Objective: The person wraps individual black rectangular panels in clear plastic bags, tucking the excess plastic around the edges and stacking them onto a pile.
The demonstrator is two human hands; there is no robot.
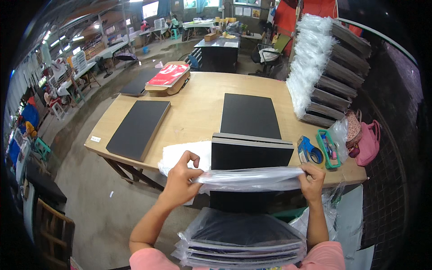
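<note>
A see-through plastic bag [252, 176] is stretched sideways between my two hands, its film gathered into folds. My left hand [181, 176] pinches its left end, and my right hand [312, 181] grips the right end. Behind and below the film stands an upright bundle of black boards [251, 153] with grey edges; the bag crosses in front of its lower part. Whether the bag encloses the bundle I cannot tell. Close to my body lies a pile of black boards in plastic [245, 227]. Another black board stack [249, 114] lies flat just beyond the upright bundle.
On the wooden table [193, 112] are a black stack [138, 128], a red-topped pile [168, 75], white sheets [186, 154], a blue tape dispenser [309, 150] and a green basket [329, 149]. Plastic-wrapped boards [335, 67] rise at the right beside a pink bag [369, 141].
</note>
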